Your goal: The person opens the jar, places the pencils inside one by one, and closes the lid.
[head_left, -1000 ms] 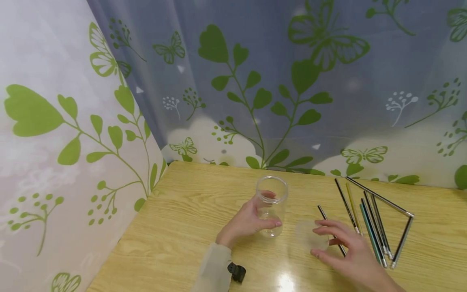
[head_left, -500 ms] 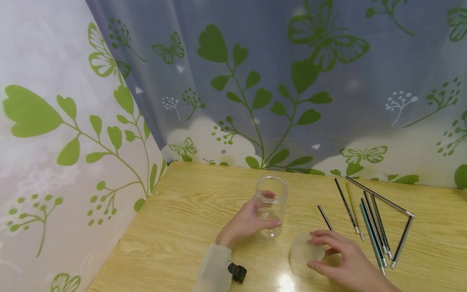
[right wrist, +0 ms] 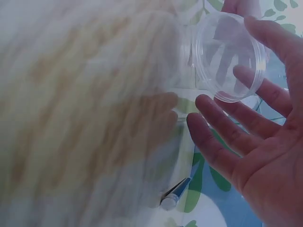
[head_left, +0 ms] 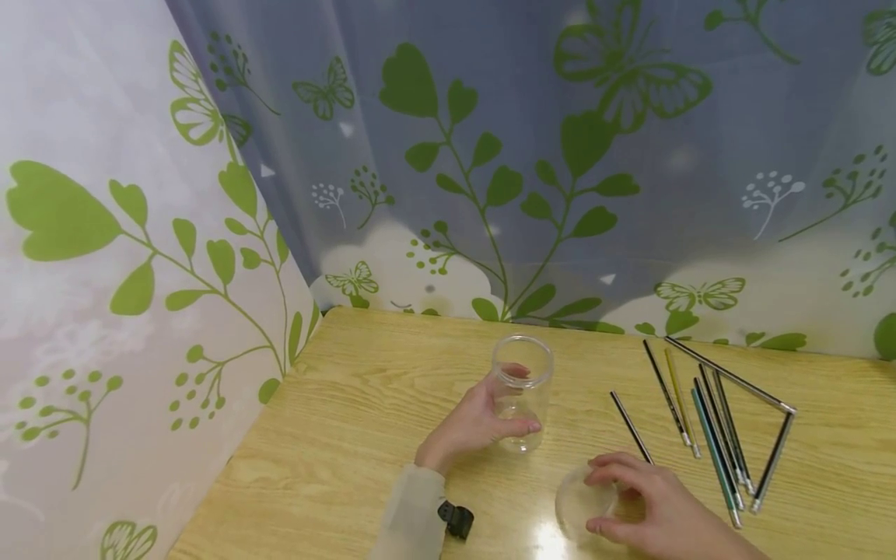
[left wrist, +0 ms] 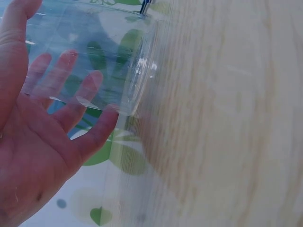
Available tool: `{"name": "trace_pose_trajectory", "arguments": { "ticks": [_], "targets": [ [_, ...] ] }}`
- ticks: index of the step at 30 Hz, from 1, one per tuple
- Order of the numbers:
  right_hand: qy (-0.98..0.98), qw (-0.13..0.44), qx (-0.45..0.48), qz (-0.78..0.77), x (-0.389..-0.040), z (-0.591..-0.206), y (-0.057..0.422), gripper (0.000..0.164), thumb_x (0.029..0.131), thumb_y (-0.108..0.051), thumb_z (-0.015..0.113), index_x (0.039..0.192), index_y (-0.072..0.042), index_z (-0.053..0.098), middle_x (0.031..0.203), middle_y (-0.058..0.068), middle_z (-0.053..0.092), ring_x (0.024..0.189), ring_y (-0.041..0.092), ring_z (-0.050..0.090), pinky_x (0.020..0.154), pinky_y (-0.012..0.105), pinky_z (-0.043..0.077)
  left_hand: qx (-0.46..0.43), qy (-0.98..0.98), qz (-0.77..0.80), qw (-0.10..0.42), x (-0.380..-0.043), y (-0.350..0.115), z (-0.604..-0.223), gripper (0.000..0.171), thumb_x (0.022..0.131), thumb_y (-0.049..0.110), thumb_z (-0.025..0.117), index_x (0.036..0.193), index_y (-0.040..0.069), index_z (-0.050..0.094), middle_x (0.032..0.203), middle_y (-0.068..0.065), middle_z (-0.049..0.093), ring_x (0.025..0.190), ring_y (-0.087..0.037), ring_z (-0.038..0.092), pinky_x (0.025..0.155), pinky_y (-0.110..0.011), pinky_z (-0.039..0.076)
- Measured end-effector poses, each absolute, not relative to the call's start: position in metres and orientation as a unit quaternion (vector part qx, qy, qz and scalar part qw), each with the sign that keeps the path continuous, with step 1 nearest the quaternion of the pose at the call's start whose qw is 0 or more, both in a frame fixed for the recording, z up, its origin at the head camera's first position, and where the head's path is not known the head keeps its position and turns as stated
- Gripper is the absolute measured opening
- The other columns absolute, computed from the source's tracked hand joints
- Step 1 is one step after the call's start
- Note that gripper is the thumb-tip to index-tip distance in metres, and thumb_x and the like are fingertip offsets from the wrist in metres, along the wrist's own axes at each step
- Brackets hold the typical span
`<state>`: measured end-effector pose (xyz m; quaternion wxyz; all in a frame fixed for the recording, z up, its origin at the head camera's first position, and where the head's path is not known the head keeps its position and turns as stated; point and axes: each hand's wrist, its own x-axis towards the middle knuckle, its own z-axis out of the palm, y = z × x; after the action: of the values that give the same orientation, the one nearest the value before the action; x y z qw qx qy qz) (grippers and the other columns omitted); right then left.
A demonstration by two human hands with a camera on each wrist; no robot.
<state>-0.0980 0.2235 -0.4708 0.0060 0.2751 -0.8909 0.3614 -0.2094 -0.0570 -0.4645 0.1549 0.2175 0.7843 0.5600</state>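
Observation:
In the head view a clear plastic jar (head_left: 525, 397) stands upright and uncovered on the table. My left hand (head_left: 472, 424) holds it from the left, thumb across the front and fingers behind. The left wrist view has the same jar (left wrist: 85, 35) with the left hand's (left wrist: 52, 127) fingers seen through its wall. Low in the head view, my right hand (head_left: 654, 502) pinches a clear round lid (head_left: 570, 509) between thumb and fingers. In the right wrist view the lid (right wrist: 229, 56) is tilted on edge, its threaded rim visible; the right hand's (right wrist: 255, 137) lower fingers are spread.
Several pencils lie to the right: a single black pencil (head_left: 630, 428) by the right hand, a yellow pencil (head_left: 682, 404), a teal pencil (head_left: 717, 459). Two longer dark pieces (head_left: 728, 373) form an angle beyond them. Patterned curtains border the wooden table (head_left: 364, 373).
My right hand has brought the lid down toward the near side and slightly left, uncovering more of the single black pencil. The left hand and the jar have stayed in place.

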Motion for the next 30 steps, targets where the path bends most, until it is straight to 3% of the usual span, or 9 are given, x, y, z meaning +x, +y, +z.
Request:
{"name": "trace_pose_trajectory", "arguments": {
  "ticks": [3,10,15,22,30],
  "targets": [
    [-0.897,-0.001,0.279,0.342,-0.098,-0.471,0.223,0.033,0.084,-0.046,0.082,0.111,-0.032,0.069,0.127,-0.003,0.067,0.114,0.006,0.061,0.086,0.021,0.054,0.218,0.786,0.558,0.153,-0.210,-0.057,-0.465,0.070,0.085,0.031,0.085,0.143,0.035,0.046,0.146,0.006,0.056,0.139,-0.024,0.052,0.113,-0.052,0.042],
    [-0.890,0.006,0.318,0.328,-0.101,-0.479,0.220,0.035,0.082,-0.045,0.085,0.111,-0.032,0.069,0.127,0.000,0.069,0.118,0.012,0.062,0.092,0.020,0.053,0.223,0.791,0.550,0.147,-0.210,-0.057,-0.464,0.076,0.085,0.030,0.085,0.149,0.021,0.044,0.147,0.006,0.056,0.138,-0.024,0.052,0.114,-0.050,0.041],
    [-0.895,-0.013,0.328,0.303,-0.101,-0.477,0.216,0.035,0.082,-0.049,0.084,0.110,-0.034,0.068,0.128,0.001,0.068,0.117,0.019,0.064,0.091,0.023,0.054,0.224,0.795,0.545,0.143,-0.210,-0.057,-0.464,0.075,0.085,0.031,0.085,0.148,0.023,0.045,0.146,0.005,0.056,0.138,-0.024,0.053,0.114,-0.050,0.042],
    [-0.902,0.020,0.353,0.249,-0.101,-0.479,0.211,0.038,0.080,-0.053,0.084,0.108,-0.035,0.068,0.124,0.000,0.069,0.112,0.025,0.065,0.087,0.033,0.057,0.227,0.794,0.545,0.144,-0.211,-0.057,-0.465,0.072,0.086,0.032,0.084,0.146,0.027,0.046,0.147,0.006,0.055,0.138,-0.023,0.052,0.113,-0.051,0.043],
    [-0.910,0.009,0.346,0.227,-0.100,-0.478,0.209,0.037,0.080,-0.058,0.081,0.105,-0.035,0.069,0.122,-0.002,0.068,0.110,0.025,0.064,0.081,0.034,0.057,0.228,0.792,0.547,0.147,-0.211,-0.058,-0.465,0.072,0.085,0.034,0.084,0.145,0.033,0.045,0.148,0.007,0.055,0.138,-0.023,0.052,0.113,-0.051,0.042]
  ]
}}
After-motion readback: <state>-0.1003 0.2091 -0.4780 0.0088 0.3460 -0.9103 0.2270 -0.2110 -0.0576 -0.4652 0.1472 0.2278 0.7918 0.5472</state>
